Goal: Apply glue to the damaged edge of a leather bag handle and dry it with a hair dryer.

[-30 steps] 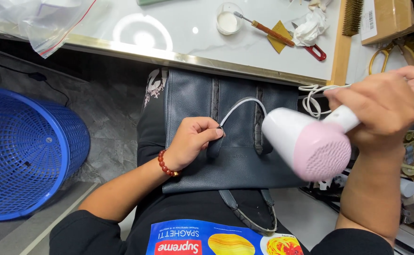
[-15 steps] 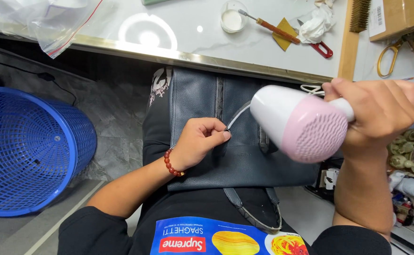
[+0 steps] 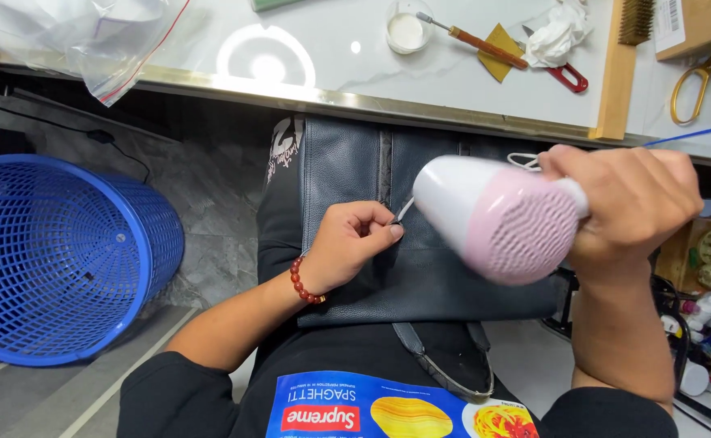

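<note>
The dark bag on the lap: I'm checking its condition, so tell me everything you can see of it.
The dark bag looks like grained blue-grey leather, lying flat across the person's lap below the table edge. A seam strip runs down its front, and a dark strap loops out below. The left hand rests on it, pinching a thin white cord. The right hand holds a pink and white hair dryer just above it, hiding part of the surface. No damage shows.
</note>
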